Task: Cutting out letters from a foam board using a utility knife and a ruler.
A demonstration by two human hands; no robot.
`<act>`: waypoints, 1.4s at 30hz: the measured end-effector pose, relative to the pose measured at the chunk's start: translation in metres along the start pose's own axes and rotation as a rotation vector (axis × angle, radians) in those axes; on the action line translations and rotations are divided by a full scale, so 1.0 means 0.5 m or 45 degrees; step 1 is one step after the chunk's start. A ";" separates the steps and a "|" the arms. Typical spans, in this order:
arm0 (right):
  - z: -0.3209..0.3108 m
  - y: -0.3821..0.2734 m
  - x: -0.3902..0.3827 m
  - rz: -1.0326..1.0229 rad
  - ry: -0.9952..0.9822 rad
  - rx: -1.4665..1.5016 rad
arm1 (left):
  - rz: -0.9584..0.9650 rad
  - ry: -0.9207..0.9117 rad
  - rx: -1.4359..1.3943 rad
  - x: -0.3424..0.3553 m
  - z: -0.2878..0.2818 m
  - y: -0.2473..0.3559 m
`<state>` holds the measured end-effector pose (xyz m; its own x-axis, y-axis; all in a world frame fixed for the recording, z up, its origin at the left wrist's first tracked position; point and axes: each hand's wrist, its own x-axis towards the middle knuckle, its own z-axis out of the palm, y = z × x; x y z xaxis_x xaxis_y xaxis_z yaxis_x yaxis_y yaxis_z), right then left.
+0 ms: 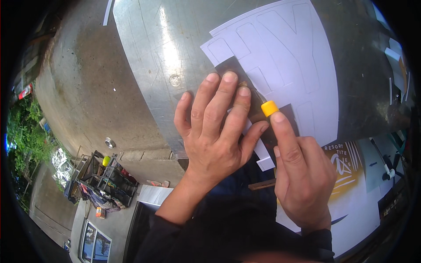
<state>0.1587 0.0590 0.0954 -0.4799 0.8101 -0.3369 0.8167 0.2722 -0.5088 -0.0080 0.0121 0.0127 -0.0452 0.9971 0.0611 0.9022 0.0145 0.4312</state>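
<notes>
My left hand [215,127] lies flat with its fingers spread, pressing on a dark flat plate [230,65] and the edge of a white sheet [302,48]. Faint letter-like outlines are drawn on the sheet, and its near-left edge is cut in steps. In my right hand [302,171] is a thin-bladed tool [269,108] with a yellow collar; my index finger rests along it. Its thin tip points up and left at the sheet beside my left fingertips. Most of its handle is hidden in my closed fingers. A narrow white strip [262,153] hangs below my left thumb.
The sheet lies on a scratched metal tabletop [149,57], with a coin-like disc [175,80] on it. A printed board [351,193] stands at the lower right. White offcuts [394,57] lie at the far right. Concrete floor [96,87] and a cluttered rack [105,179] are at left.
</notes>
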 end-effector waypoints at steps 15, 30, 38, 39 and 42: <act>-0.018 -0.023 0.008 0.034 -0.029 -0.107 | -0.014 -0.016 -0.009 0.000 -0.003 0.001; -0.036 -0.053 0.022 0.092 -0.017 -0.238 | -0.012 0.003 -0.007 0.001 0.003 0.001; -0.036 -0.057 0.019 0.100 -0.014 -0.246 | -0.006 0.001 -0.009 0.002 -0.001 0.001; -0.037 -0.058 0.017 0.098 -0.010 -0.248 | -0.005 0.003 -0.004 0.003 -0.004 0.001; -0.029 -0.053 0.016 0.114 -0.037 -0.267 | -0.011 -0.007 -0.007 -0.002 0.007 -0.003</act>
<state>0.1378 0.0657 0.1180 -0.4088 0.8213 -0.3978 0.9038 0.3040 -0.3012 -0.0077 0.0113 0.0090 -0.0505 0.9973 0.0525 0.8993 0.0225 0.4368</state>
